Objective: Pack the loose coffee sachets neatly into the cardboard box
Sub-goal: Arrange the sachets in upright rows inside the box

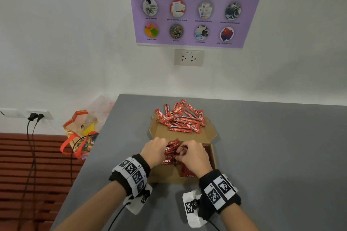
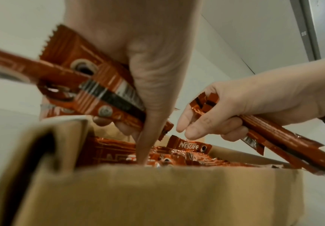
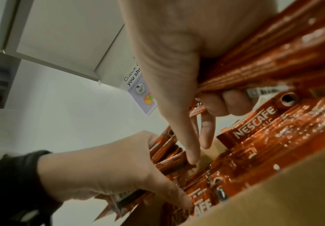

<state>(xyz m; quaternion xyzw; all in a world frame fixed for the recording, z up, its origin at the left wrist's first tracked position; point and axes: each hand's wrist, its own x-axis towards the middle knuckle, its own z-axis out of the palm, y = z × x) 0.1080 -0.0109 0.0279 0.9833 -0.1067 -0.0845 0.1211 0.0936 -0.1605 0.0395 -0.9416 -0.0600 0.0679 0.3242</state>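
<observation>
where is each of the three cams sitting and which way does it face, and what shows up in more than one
Head: worn on the head, looking forward and down at the grey table, cardboard box and loose sachet pile; both forearms, left hand and right hand show.
Left wrist: low at the box's near wall, looking along the left hand across to the right hand.
Right wrist: low by the box, looking along the right hand to the left hand and wall poster.
Shared: both hands gripping sachets over the box; the poster, head and right wrist.

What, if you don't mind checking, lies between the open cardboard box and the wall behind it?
In the head view, a heap of loose red sachets lies partly on the cardboard box's opened flap, then a bare strip of grey table reaches the wall.
</observation>
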